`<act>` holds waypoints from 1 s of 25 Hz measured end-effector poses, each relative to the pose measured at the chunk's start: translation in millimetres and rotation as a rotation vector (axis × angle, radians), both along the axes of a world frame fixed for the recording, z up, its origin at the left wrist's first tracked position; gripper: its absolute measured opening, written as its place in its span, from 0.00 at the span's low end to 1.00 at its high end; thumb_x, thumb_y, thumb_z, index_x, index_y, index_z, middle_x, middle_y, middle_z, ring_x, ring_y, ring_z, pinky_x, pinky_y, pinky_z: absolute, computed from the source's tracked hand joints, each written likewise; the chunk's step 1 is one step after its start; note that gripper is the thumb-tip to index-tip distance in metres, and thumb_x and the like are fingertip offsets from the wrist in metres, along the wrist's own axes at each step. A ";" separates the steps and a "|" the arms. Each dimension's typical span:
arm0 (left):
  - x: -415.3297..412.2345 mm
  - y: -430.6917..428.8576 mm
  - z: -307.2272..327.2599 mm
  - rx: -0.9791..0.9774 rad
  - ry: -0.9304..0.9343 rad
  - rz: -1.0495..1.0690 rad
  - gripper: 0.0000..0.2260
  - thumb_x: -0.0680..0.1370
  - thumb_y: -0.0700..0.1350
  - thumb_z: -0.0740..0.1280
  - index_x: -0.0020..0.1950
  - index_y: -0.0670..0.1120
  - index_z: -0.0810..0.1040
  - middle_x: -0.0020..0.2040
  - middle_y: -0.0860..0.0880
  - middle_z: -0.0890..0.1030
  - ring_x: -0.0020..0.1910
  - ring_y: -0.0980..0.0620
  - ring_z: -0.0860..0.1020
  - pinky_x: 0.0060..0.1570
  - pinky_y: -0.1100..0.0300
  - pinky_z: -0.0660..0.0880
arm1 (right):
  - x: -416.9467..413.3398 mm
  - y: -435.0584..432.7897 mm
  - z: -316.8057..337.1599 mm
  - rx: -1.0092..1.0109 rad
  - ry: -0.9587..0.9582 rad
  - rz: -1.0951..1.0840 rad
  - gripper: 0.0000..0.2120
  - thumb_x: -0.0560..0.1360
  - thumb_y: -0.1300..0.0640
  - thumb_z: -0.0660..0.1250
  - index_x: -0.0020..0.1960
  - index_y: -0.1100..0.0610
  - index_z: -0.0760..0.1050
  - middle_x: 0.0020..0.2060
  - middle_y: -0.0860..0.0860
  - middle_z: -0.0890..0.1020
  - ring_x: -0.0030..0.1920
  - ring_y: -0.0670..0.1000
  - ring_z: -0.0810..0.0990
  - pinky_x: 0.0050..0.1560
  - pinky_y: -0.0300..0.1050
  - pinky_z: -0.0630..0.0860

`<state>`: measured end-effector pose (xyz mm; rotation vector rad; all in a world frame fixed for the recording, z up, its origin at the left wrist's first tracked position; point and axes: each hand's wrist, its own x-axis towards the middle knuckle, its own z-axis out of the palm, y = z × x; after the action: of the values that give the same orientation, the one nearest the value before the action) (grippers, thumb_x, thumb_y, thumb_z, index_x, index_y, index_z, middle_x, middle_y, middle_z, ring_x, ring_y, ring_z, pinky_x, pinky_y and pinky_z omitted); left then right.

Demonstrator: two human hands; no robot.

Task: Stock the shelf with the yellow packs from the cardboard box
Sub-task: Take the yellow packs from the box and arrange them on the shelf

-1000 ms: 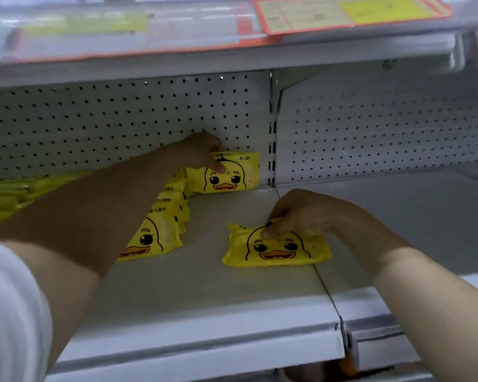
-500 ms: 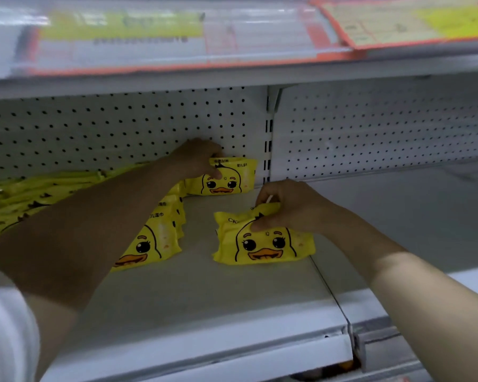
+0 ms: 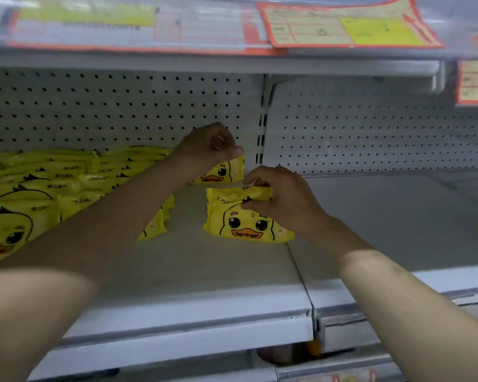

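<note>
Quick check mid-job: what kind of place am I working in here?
Most likely a shop aisle: white metal shelving with a pegboard back, orange-edged price labels on the shelf edge above, and rows of identical yellow duck packs.

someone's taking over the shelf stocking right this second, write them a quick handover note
Left hand: grips the top of the back pack, which stands near the pegboard.
Right hand: pinches the top edge of the front pack, tilted up on the shelf just in front of the back one.
Done: rows of yellow packs fill the shelf's left part.
Left: set the front pack in place, then probably keep filling. The cardboard box is out of view.
</note>
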<state>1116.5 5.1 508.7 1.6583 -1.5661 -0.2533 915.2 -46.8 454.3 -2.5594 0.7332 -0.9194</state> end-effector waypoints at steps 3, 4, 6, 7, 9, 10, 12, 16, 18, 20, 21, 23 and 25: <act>-11.0 30.1 -26.9 0.150 0.156 -0.120 0.09 0.74 0.45 0.74 0.50 0.44 0.79 0.49 0.50 0.82 0.46 0.63 0.79 0.47 0.62 0.72 | -2.2 0.8 -2.5 -0.031 -0.068 0.024 0.19 0.65 0.49 0.80 0.53 0.49 0.79 0.46 0.47 0.81 0.49 0.48 0.79 0.49 0.49 0.77; -10.6 35.5 -36.9 0.174 0.176 -0.133 0.08 0.74 0.44 0.74 0.50 0.45 0.79 0.50 0.51 0.82 0.48 0.65 0.79 0.49 0.62 0.73 | -3.6 1.1 -2.9 -0.025 -0.087 0.036 0.20 0.65 0.50 0.81 0.53 0.50 0.79 0.46 0.48 0.81 0.49 0.48 0.79 0.49 0.49 0.77; -9.9 41.1 -50.5 0.161 0.208 -0.117 0.08 0.71 0.46 0.76 0.48 0.51 0.81 0.54 0.53 0.82 0.56 0.62 0.78 0.55 0.58 0.74 | -7.6 0.6 -3.6 0.004 -0.111 0.070 0.20 0.66 0.51 0.80 0.54 0.51 0.78 0.46 0.48 0.82 0.50 0.47 0.80 0.50 0.48 0.77; -11.2 43.6 -53.8 0.140 0.206 -0.097 0.09 0.70 0.48 0.76 0.47 0.54 0.81 0.55 0.54 0.82 0.58 0.61 0.77 0.56 0.57 0.73 | -10.3 -0.3 -4.7 0.033 -0.125 0.085 0.19 0.66 0.52 0.80 0.54 0.50 0.78 0.46 0.47 0.82 0.50 0.45 0.80 0.50 0.45 0.77; -15.3 48.2 -59.3 0.096 0.189 -0.038 0.08 0.71 0.46 0.76 0.48 0.53 0.81 0.56 0.56 0.81 0.54 0.69 0.76 0.53 0.60 0.73 | -19.0 -1.4 -6.8 0.155 -0.189 0.106 0.18 0.67 0.55 0.80 0.53 0.50 0.78 0.47 0.45 0.83 0.50 0.40 0.80 0.50 0.36 0.76; -17.6 50.0 -61.7 0.067 0.191 -0.008 0.08 0.73 0.43 0.75 0.50 0.51 0.81 0.56 0.56 0.81 0.49 0.72 0.75 0.49 0.63 0.71 | -25.0 -2.1 -8.0 0.229 -0.224 0.108 0.18 0.68 0.57 0.80 0.53 0.49 0.77 0.48 0.44 0.83 0.50 0.39 0.81 0.50 0.33 0.75; -22.2 53.8 -65.5 0.015 0.231 0.015 0.08 0.74 0.40 0.73 0.52 0.45 0.81 0.55 0.55 0.80 0.42 0.74 0.75 0.42 0.71 0.69 | -37.5 -4.7 -10.5 0.341 -0.254 0.103 0.16 0.70 0.58 0.78 0.52 0.46 0.76 0.49 0.44 0.85 0.50 0.40 0.82 0.50 0.38 0.78; -23.2 60.6 -70.8 0.002 0.399 0.023 0.08 0.74 0.38 0.73 0.53 0.43 0.80 0.52 0.54 0.81 0.46 0.62 0.78 0.49 0.61 0.74 | -45.8 -9.2 -15.0 0.490 -0.293 0.161 0.12 0.71 0.61 0.77 0.48 0.48 0.77 0.47 0.50 0.86 0.50 0.51 0.85 0.51 0.53 0.81; -22.0 61.8 -73.0 0.022 0.443 0.026 0.08 0.74 0.40 0.73 0.53 0.44 0.81 0.52 0.46 0.82 0.47 0.52 0.79 0.50 0.54 0.74 | -43.5 -10.3 -18.9 0.507 -0.325 0.171 0.11 0.71 0.61 0.76 0.48 0.50 0.78 0.47 0.49 0.86 0.50 0.51 0.84 0.52 0.53 0.80; -23.1 63.8 -74.2 0.012 0.529 0.001 0.07 0.74 0.38 0.72 0.51 0.45 0.81 0.51 0.45 0.82 0.46 0.52 0.80 0.49 0.56 0.75 | -41.1 -11.7 -21.3 0.506 -0.336 0.166 0.09 0.71 0.63 0.76 0.47 0.53 0.79 0.46 0.49 0.85 0.49 0.49 0.84 0.51 0.50 0.78; -24.2 64.6 -74.4 0.002 0.545 0.000 0.07 0.74 0.37 0.72 0.50 0.46 0.81 0.52 0.47 0.83 0.48 0.55 0.80 0.50 0.58 0.76 | -40.3 -12.5 -21.3 0.509 -0.333 0.158 0.09 0.71 0.63 0.76 0.47 0.54 0.79 0.45 0.48 0.85 0.47 0.48 0.83 0.50 0.48 0.78; -23.9 64.1 -75.0 -0.028 0.477 0.047 0.07 0.74 0.37 0.73 0.49 0.46 0.81 0.53 0.47 0.83 0.50 0.56 0.80 0.55 0.59 0.75 | -38.9 -13.5 -21.2 0.509 -0.320 0.145 0.07 0.71 0.63 0.76 0.46 0.55 0.80 0.44 0.49 0.85 0.45 0.47 0.83 0.48 0.46 0.77; -22.9 63.8 -75.9 -0.054 0.421 0.080 0.06 0.73 0.38 0.74 0.48 0.46 0.82 0.50 0.47 0.84 0.47 0.60 0.80 0.53 0.60 0.74 | -38.3 -14.4 -21.9 0.512 -0.312 0.126 0.06 0.71 0.61 0.76 0.46 0.55 0.82 0.43 0.50 0.86 0.45 0.51 0.84 0.49 0.48 0.78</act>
<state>1093.6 68.9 432.8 1.5044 -1.1779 -0.4799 876.9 -61.3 432.5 -1.9392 0.6100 -0.9195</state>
